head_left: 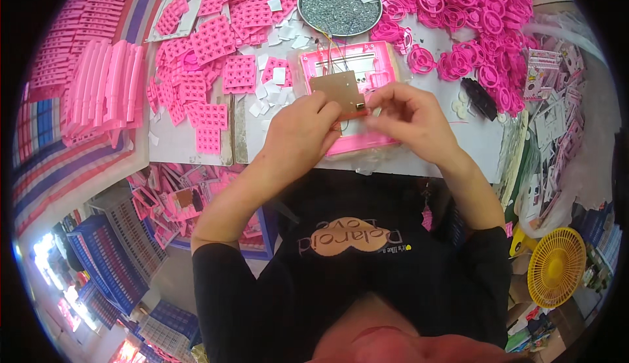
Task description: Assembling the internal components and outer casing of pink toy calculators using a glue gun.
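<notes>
A brown circuit board [334, 93] is tilted over an open pink plastic casing [357, 143], with thin wires [329, 54] running up from it. My left hand [298, 127] grips the board's lower left side, thumb and fingers closed on it. At its lower right corner, the fingers of my right hand [413, 119] are drawn together in a pinch; anything between them is too small to make out. Under both sits the casing, on a table [262, 147] in front of me. Part of the casing's inside is hidden by the board and my hands.
Beyond the casing stands a round tin [340, 35] full of small metal screws. Pink button pads [239, 73] and white squares [280, 76] lie left. Pink ring parts [452, 9] are heaped right, near black pieces [479, 99]. A yellow fan [555, 268] stands lower right.
</notes>
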Demonstrator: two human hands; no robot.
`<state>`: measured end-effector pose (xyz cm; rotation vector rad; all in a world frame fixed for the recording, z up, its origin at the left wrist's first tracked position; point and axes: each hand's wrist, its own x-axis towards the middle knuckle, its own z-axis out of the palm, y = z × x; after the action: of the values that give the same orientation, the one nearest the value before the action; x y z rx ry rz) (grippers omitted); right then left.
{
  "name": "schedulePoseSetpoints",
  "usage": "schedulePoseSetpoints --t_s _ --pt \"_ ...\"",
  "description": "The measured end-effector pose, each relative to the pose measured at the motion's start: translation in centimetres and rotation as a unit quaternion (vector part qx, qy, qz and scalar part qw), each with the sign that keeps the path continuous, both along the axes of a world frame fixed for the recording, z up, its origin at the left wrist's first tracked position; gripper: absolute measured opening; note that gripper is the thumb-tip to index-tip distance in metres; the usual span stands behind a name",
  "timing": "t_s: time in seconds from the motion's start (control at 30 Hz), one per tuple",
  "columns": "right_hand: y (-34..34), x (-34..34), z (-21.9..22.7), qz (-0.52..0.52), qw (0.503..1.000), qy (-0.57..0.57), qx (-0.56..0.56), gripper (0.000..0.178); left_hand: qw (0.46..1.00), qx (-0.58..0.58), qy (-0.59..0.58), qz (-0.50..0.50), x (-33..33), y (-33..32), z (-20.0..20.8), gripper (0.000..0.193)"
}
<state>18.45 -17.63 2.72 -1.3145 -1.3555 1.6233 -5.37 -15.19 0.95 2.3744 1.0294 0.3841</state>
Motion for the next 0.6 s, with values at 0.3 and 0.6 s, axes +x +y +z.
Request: schedulePoseSetpoints --t_s 0.3,0.6 --pt "-4.1 1.0 0.3 0.07 0.835 -0.39 0.382 0.014 0.995 0.007 0.097 0.019 1.2 0.0 1.5 0.027" --pt "-3.3 2.5 0.3 0.204 0.783 -0.451 0.375 0.009 0.986 0.113 -0.109 -0.05 4.9 -0.5 -1.1 0.016"
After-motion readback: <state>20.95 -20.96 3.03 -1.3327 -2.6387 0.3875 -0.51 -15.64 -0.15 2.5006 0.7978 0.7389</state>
